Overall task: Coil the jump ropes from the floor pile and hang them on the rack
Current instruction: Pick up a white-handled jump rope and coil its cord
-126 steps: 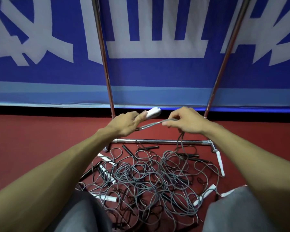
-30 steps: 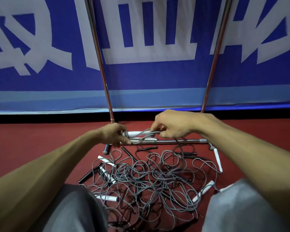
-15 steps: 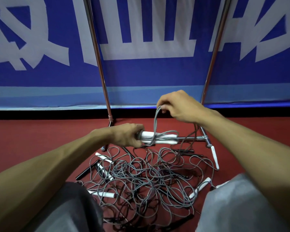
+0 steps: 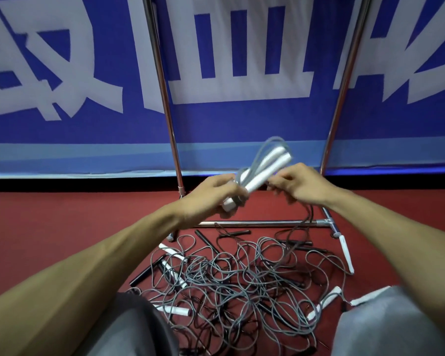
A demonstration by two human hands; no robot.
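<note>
I see my left hand (image 4: 213,195) closed around the lower ends of two white handles (image 4: 270,165), held side by side and tilted up to the right in front of the rack (image 4: 254,223). A grey cord (image 4: 257,155) loops along the handles and over their upper ends. My right hand (image 4: 302,187) sits just beside the handles, its fingers pinching the cord close to their middle; from under that hand a strand hangs down to the pile (image 4: 242,278). The pile lies on the red floor (image 4: 62,227) between my grey-clad knees (image 4: 385,325) and the rack's low crossbar, a tangle of grey cords with white and black handles scattered through it. The rack's two metal uprights rise against a blue banner (image 4: 242,124) with large white characters.
</note>
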